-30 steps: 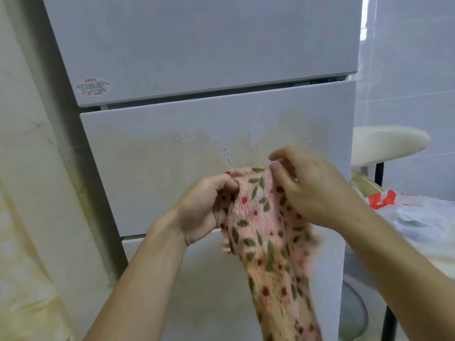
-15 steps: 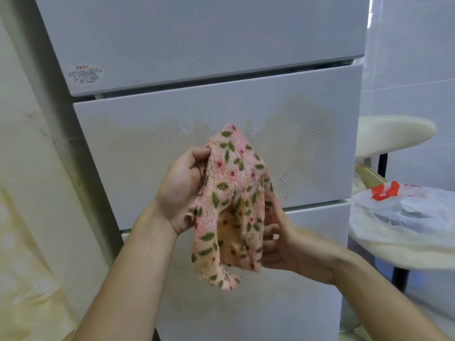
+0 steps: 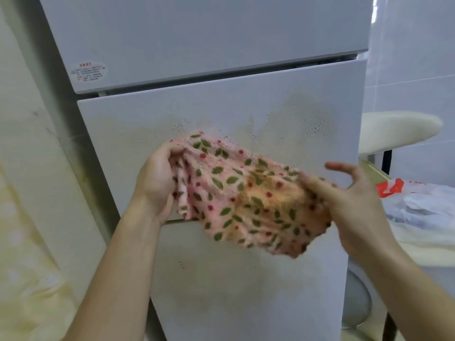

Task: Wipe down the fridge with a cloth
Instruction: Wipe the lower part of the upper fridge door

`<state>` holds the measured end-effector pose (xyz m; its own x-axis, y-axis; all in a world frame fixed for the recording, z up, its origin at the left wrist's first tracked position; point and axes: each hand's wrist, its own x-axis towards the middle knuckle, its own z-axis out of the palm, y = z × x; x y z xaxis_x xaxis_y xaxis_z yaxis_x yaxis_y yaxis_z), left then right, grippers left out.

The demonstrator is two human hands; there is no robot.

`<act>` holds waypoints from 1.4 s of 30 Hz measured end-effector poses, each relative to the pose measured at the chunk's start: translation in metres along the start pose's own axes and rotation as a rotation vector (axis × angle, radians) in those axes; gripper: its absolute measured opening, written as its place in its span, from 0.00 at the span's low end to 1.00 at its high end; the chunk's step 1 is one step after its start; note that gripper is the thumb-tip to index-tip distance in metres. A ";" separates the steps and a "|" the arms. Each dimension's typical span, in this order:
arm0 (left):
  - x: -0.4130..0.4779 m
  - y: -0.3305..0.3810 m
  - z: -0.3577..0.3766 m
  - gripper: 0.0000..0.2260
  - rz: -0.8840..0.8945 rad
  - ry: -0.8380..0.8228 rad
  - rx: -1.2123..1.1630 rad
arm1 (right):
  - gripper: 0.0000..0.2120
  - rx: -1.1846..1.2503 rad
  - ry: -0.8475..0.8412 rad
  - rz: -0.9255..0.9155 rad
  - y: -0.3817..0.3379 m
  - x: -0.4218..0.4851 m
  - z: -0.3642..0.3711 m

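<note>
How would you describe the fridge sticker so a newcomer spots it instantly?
Find the grey fridge filling the middle of the view and take its top door. In that door's lower left corner, just above the gap to the stained middle door, sits a small oval sticker. It is the only label there: white with red print.

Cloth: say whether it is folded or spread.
Spread, though rumpled: the cloth stretches from the left hand gripping one bunched end to the right hand, grip blurred.
</note>
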<state>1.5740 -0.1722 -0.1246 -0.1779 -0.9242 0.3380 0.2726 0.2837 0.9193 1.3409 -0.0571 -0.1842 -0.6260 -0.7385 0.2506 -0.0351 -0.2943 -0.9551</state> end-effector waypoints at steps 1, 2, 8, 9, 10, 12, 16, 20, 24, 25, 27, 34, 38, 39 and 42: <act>0.000 0.000 -0.003 0.15 0.023 0.061 0.080 | 0.42 0.005 -0.001 -0.021 -0.005 0.004 -0.005; 0.000 -0.001 -0.007 0.12 0.041 0.111 0.161 | 0.42 0.043 -0.039 -0.023 -0.011 0.008 -0.010; -0.004 -0.001 -0.020 0.14 0.004 0.179 0.249 | 0.32 0.227 -0.206 -0.025 -0.032 0.021 -0.024; -0.004 -0.001 -0.022 0.16 0.001 0.182 0.247 | 0.31 0.187 -0.173 -0.074 -0.032 0.022 -0.024; -0.005 -0.001 -0.023 0.17 0.010 0.190 0.237 | 0.29 0.136 -0.134 -0.123 -0.032 0.023 -0.024; -0.005 -0.001 -0.026 0.13 0.044 0.217 0.216 | 0.25 0.074 -0.089 -0.174 -0.032 0.024 -0.026; -0.010 0.001 -0.028 0.19 -0.019 0.175 0.054 | 0.22 0.154 -0.185 -0.050 -0.035 0.032 -0.028; -0.016 0.003 -0.024 0.17 -0.235 0.055 -0.107 | 0.20 0.328 -0.283 0.030 -0.042 0.033 -0.020; -0.021 0.002 -0.024 0.15 -0.228 -0.013 -0.122 | 0.15 0.336 -0.232 0.003 -0.045 0.036 -0.013; -0.020 0.003 -0.025 0.14 -0.198 0.010 -0.101 | 0.14 0.314 -0.202 0.004 -0.044 0.037 -0.011; -0.019 0.002 -0.024 0.08 -0.166 0.050 -0.112 | 0.13 0.286 -0.165 0.002 -0.042 0.040 -0.009; -0.020 -0.008 -0.017 0.24 -0.333 -0.056 -0.116 | 0.12 0.398 -0.175 -0.089 -0.045 0.040 0.007; -0.022 -0.011 -0.021 0.15 -0.355 -0.091 0.008 | 0.14 0.532 -0.144 -0.104 -0.055 0.043 0.009; -0.021 -0.010 -0.021 0.12 -0.325 -0.072 0.052 | 0.14 0.532 -0.144 -0.114 -0.058 0.044 0.007; -0.018 -0.009 -0.026 0.07 -0.166 0.025 0.108 | 0.15 0.268 -0.138 -0.131 -0.059 0.047 -0.002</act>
<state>1.5991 -0.1644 -0.1441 -0.1883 -0.9663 0.1758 0.1378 0.1512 0.9789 1.3119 -0.0730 -0.1169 -0.5174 -0.7535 0.4056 0.1096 -0.5284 -0.8419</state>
